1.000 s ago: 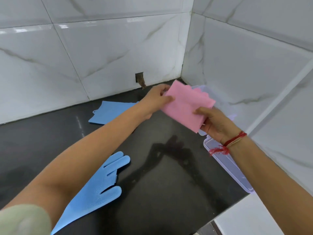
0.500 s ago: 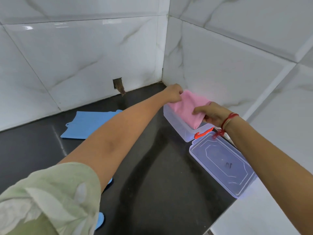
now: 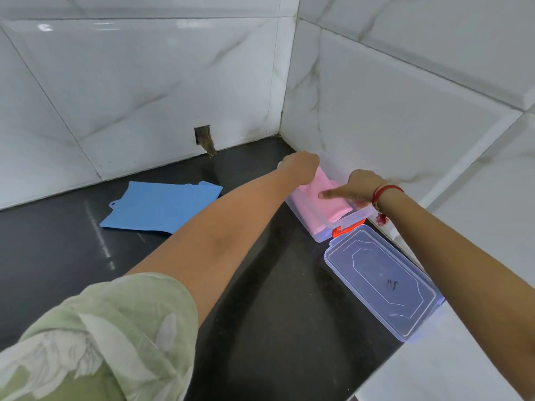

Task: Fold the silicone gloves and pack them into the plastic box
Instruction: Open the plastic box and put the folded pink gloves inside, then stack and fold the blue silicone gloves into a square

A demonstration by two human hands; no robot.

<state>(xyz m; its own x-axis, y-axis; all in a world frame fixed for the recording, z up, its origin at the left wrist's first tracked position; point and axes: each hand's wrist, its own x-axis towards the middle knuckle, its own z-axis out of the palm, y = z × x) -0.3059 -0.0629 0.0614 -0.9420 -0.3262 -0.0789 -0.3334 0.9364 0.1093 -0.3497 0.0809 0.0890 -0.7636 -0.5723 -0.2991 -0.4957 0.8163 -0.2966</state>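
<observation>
Faintly, illegible dark mark on clear lid (image 3: 382, 282)

Pink glove (image 3: 324, 198), blue glove (image 3: 162, 206), perhaps clear box (image 3: 357, 214).

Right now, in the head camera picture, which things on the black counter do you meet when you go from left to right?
Folded blue glove → left hand → pink glove in the plastic box → right hand → box lid.
</observation>
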